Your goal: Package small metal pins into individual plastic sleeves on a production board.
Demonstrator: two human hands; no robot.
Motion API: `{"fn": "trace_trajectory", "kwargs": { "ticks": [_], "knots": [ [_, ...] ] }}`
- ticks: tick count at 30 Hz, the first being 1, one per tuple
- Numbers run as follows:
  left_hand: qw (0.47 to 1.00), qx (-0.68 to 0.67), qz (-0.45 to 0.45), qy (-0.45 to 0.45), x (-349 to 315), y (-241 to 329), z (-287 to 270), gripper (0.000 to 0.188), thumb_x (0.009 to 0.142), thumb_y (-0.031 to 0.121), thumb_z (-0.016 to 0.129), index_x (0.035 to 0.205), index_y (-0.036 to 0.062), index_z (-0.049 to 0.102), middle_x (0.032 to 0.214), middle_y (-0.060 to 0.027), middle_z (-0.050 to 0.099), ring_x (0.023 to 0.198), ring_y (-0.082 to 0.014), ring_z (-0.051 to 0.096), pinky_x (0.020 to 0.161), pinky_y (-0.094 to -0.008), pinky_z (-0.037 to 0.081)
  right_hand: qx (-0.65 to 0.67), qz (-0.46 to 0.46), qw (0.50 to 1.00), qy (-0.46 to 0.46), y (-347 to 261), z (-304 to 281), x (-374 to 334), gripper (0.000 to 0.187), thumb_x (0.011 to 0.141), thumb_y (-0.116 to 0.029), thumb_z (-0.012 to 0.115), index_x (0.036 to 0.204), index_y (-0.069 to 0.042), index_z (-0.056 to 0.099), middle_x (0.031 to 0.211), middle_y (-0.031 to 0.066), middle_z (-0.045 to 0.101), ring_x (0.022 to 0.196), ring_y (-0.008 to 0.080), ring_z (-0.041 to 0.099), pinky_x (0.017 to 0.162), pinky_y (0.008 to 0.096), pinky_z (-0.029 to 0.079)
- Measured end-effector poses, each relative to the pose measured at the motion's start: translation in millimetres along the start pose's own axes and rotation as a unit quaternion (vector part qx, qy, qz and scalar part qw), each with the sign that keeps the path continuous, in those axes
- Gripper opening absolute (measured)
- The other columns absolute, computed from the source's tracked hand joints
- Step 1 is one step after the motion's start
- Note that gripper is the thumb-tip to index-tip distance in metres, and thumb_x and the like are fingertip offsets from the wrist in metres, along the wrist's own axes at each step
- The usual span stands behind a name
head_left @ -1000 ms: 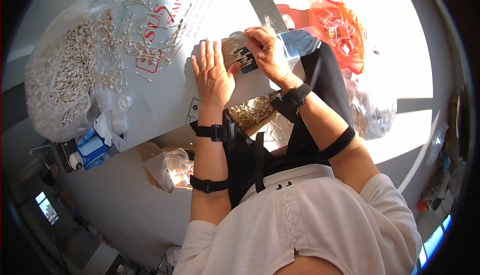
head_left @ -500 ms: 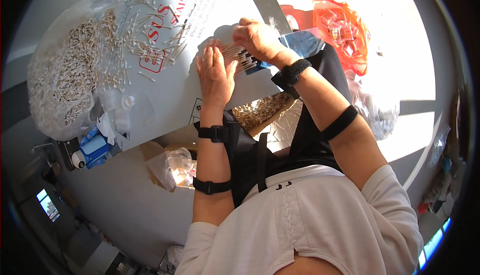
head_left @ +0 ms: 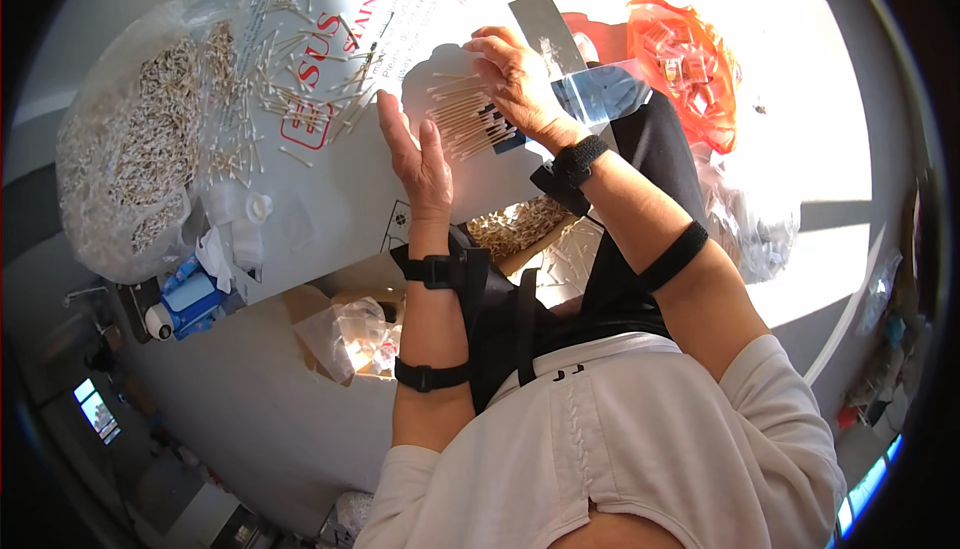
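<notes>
Lying side by side on the grey worktop (head_left: 345, 194), a fanned row of cotton swabs (head_left: 465, 124) sits between the two hands, its ends uneven, the right-hand tips over a dark blue piece (head_left: 508, 141) at four o'clock. At eight o'clock from the row, the left hand (head_left: 416, 157) is free of any hold, fingers straight and together, thumb standing apart, just beside the swabs with a gap between. At two o'clock, the right hand (head_left: 515, 82) bends its fingers above the row's upper right end; whether it pinches anything cannot be told, since its fingertips are partly hidden.

Out at three o'clock from the row, a clear bluish plastic sleeve (head_left: 605, 94) reaches past the right wrist to the black-trousered leg (head_left: 650, 144). Farther along, toward two o'clock, an orange-red bag (head_left: 690, 79) holds small clear packs. Loose swabs (head_left: 285, 99) lie scattered at nine to ten o'clock, and beyond them at nine rests a big clear bag (head_left: 150, 139) full of swabs. Toward eight o'clock stands a blue packet (head_left: 190, 301) near the worktop's edge. More swabs (head_left: 515, 224) fill a box below the worktop at five o'clock.
</notes>
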State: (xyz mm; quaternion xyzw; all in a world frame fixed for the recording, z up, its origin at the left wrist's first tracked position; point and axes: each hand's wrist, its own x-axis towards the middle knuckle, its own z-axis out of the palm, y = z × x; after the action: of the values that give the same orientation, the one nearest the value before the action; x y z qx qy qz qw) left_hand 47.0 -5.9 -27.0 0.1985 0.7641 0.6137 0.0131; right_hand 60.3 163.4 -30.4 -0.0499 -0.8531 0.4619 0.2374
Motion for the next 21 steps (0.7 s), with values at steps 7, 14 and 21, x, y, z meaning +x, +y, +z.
{"fn": "trace_trajectory", "kwargs": {
  "ticks": [7, 14, 21],
  "knots": [
    [0.997, -0.072, -0.024, 0.0, 32.5, -0.8, 10.8, 0.072, 0.101, 0.043, 0.043, 0.149, -0.0037, 0.018, 0.153, -0.0269, 0.024, 0.143, -0.0323, 0.026, 0.116, -0.0411, 0.022, 0.159, 0.073, 0.982, 0.067, -11.5, 19.1, -22.7, 0.034, 0.094, 0.001, 0.05, 0.127, -0.001, 0.056, 0.135, 0.0145, 0.053, 0.125, 0.0252, 0.05, 0.105, 0.0318, 0.038],
    [0.99, -0.117, -0.041, 0.064, 21.8, -6.3, 24.9, 0.052, 0.099, 0.024, 0.051, 0.141, -0.0023, 0.036, 0.143, -0.0224, 0.041, 0.134, -0.032, 0.039, 0.112, -0.0396, 0.03, 0.222, 0.114, 0.967, 0.058, -3.9, 17.1, -15.1, 0.029, 0.096, -0.004, 0.052, 0.124, 0.0, 0.058, 0.131, 0.0132, 0.057, 0.119, 0.022, 0.053, 0.103, 0.0313, 0.039],
    [0.93, 0.33, 0.143, -0.07, 54.0, -1.5, 2.8, 0.027, 0.074, -0.002, 0.066, 0.101, 0.0052, 0.064, 0.107, -0.0108, 0.057, 0.102, -0.0317, 0.052, 0.093, -0.0428, 0.044, 0.193, 0.077, 0.972, 0.112, -6.4, -1.1, -12.9, 0.016, 0.086, 0.001, 0.06, 0.101, 0.001, 0.065, 0.104, 0.0153, 0.062, 0.093, 0.0274, 0.064, 0.085, 0.0332, 0.051]
  ]
}}
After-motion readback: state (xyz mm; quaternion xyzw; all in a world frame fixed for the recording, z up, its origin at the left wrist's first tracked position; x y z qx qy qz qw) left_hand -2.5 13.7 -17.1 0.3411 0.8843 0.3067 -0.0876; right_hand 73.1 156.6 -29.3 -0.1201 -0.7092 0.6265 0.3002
